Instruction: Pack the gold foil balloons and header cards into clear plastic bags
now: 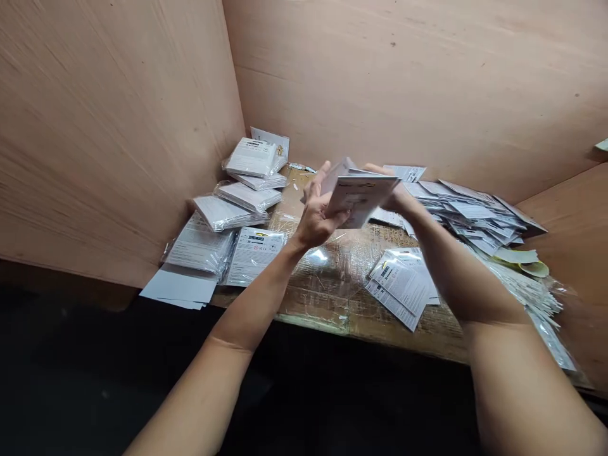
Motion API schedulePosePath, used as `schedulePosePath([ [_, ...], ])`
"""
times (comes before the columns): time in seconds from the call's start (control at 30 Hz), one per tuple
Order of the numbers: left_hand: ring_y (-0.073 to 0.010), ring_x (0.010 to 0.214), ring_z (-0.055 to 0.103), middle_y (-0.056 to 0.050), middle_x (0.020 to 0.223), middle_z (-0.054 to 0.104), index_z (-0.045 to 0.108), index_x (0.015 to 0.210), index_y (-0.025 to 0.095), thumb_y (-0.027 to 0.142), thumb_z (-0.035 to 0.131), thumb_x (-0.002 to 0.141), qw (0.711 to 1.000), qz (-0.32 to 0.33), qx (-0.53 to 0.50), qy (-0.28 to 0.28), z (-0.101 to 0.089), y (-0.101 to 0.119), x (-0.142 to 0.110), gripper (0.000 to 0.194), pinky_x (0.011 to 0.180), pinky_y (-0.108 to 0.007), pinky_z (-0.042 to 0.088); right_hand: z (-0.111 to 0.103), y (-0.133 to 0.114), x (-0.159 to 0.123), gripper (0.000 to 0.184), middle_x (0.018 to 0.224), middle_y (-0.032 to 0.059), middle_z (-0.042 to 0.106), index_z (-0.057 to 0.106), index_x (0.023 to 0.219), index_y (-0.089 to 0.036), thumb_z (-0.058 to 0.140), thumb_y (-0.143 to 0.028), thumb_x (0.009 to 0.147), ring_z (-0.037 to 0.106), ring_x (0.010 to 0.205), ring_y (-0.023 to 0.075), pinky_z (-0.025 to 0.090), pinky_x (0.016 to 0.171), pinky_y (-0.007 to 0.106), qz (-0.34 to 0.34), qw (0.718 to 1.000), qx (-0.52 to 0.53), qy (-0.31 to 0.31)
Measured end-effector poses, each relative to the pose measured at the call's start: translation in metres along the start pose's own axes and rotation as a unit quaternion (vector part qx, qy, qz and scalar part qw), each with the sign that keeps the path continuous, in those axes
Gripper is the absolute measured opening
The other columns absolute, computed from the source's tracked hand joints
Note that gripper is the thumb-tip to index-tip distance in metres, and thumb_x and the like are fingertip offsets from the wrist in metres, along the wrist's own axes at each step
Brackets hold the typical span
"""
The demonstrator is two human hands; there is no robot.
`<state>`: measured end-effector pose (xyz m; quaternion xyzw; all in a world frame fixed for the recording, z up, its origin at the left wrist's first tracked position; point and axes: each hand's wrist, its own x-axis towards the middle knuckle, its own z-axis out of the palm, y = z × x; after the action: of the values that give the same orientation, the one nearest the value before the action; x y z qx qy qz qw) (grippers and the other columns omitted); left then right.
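Both hands are raised above the middle of a tape-covered work surface [332, 285]. My left hand [317, 218] grips the near left edge of a small stack of white printed cards [361, 195], fingers curled round it. My right hand [392, 193] holds the same stack from the far right side and is mostly hidden behind the cards. The stack is tilted, its printed face towards me.
Clear-wrapped bundles of cards [237, 206] are piled at the left against the plywood wall [118, 126]. A spread heap of loose cards [475, 212] lies at the right, with a few cards in sleeves [401, 285] near the front edge. Plywood walls close off the back.
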<state>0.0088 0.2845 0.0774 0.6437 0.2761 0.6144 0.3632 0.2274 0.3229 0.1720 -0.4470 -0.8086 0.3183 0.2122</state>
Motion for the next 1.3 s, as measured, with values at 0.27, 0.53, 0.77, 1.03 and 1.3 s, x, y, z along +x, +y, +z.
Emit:
schedulePosePath([
  [0.27, -0.0247, 0.100, 0.075, -0.011, 0.111, 0.077, 0.065, 0.112, 0.018, 0.010, 0.084, 0.078, 0.954, -0.226, -0.099, 0.170, 0.020, -0.050, 0.000, 0.040, 0.096, -0.041, 0.062, -0.060, 0.005, 0.079, 0.047, 0.085, 0.0056, 0.071, 0.075, 0.093, -0.015, 0.063, -0.060, 0.098, 0.059, 0.072, 0.0160, 0.047, 0.071, 0.030, -0.014, 0.995, -0.076, -0.065],
  [0.53, -0.0250, 0.087, 0.079, -0.010, 0.103, 0.080, 0.064, 0.108, 0.017, -0.004, 0.073, 0.065, 0.799, -0.386, -0.254, 0.385, 0.018, -0.091, 0.003, 0.049, 0.088, -0.046, 0.065, 0.071, -0.013, 0.306, 0.034, 0.128, 0.0258, 0.074, 0.071, 0.126, -0.006, 0.048, -0.015, 0.103, 0.070, 0.118, 0.0346, 0.051, 0.103, 0.044, -0.043, 0.921, -0.382, 0.060],
  [0.77, -0.0242, 0.072, 0.076, -0.009, 0.085, 0.079, 0.073, 0.107, 0.013, 0.011, 0.068, 0.074, 0.768, -0.428, -0.308, 0.363, 0.013, -0.094, 0.000, 0.033, 0.082, -0.045, 0.066, 0.115, -0.015, 0.349, 0.031, 0.122, 0.0274, 0.074, 0.074, 0.123, -0.008, 0.053, -0.015, 0.101, 0.071, 0.120, 0.0392, 0.056, 0.100, 0.048, -0.010, 0.918, -0.395, 0.045],
  [1.03, -0.0283, 0.113, 0.077, -0.012, 0.119, 0.082, 0.072, 0.127, 0.016, 0.020, 0.061, 0.093, 0.755, -0.337, -0.495, 0.268, 0.017, -0.063, 0.012, 0.036, 0.110, -0.052, 0.058, -0.017, 0.032, 0.173, 0.029, 0.070, 0.0033, 0.060, 0.068, 0.086, -0.010, 0.066, -0.037, 0.098, 0.055, 0.066, 0.0156, 0.050, 0.064, 0.029, 0.002, 0.985, -0.141, 0.094],
  [1.3, -0.0226, 0.120, 0.075, -0.007, 0.132, 0.078, 0.063, 0.133, 0.025, 0.018, 0.074, 0.090, 0.873, -0.203, -0.348, 0.273, 0.014, -0.028, 0.020, 0.045, 0.109, -0.047, 0.059, -0.021, 0.080, -0.001, 0.049, 0.094, 0.0121, 0.074, 0.072, 0.102, -0.011, 0.057, -0.058, 0.106, 0.065, 0.083, 0.0190, 0.050, 0.072, 0.027, 0.116, 0.977, -0.171, 0.057],
])
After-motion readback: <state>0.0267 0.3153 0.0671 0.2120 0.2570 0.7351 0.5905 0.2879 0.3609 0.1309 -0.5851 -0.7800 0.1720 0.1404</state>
